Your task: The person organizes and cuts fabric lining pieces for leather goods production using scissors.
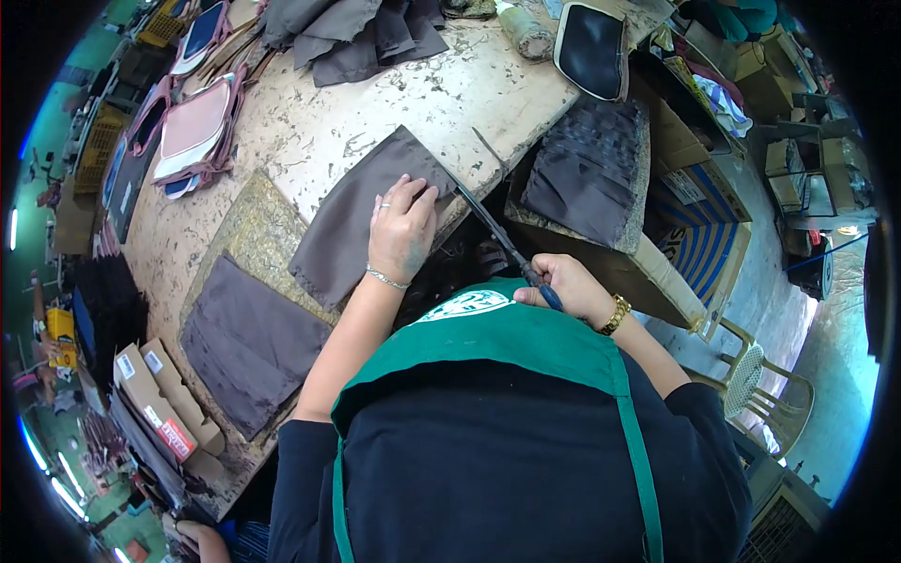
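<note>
My left hand [404,230] lies on a dark grey-brown fabric piece [357,216] at the table's edge, its fingers spread flat over the cloth near the right corner. My right hand [568,286] is closed around the blue-and-black handle of a pair of long scissors [497,230]. The blades point up and left, with their tips right at the fabric's edge, close to my left fingertips. Nearer me on the left, a stack of similar dark fabric [249,342] rests partly on a mottled board [249,225].
More dark cloth [361,38] is heaped at the table's far side. Pink-edged panels [197,136] lie at the left, above cardboard boxes [164,399]. Right of the table, dark pieces [591,174] sit on an open carton [648,281]. A plastic chair [765,385] stands beyond.
</note>
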{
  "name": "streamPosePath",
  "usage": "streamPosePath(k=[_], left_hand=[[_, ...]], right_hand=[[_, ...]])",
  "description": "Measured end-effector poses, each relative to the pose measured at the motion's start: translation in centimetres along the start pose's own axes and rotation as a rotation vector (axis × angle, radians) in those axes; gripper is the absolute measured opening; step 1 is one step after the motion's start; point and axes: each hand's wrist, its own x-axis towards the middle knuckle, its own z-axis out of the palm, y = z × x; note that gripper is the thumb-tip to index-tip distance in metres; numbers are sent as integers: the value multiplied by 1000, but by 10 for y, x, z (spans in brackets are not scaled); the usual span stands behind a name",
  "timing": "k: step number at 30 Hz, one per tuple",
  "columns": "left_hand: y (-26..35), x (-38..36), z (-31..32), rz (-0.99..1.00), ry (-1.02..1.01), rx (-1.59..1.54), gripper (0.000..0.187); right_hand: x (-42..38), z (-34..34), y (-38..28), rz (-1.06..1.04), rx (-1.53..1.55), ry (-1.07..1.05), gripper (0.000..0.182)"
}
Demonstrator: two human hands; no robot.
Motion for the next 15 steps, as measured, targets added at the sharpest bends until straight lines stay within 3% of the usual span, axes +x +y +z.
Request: streamPosePath(k=[4, 15], left_hand=[[7, -1, -3, 6, -21, -12, 22], [9, 0, -5, 22, -4, -46, 21]], right_hand=[[8, 0, 1, -9, -23, 27, 54], [9, -4, -4, -29, -52, -17, 52]])
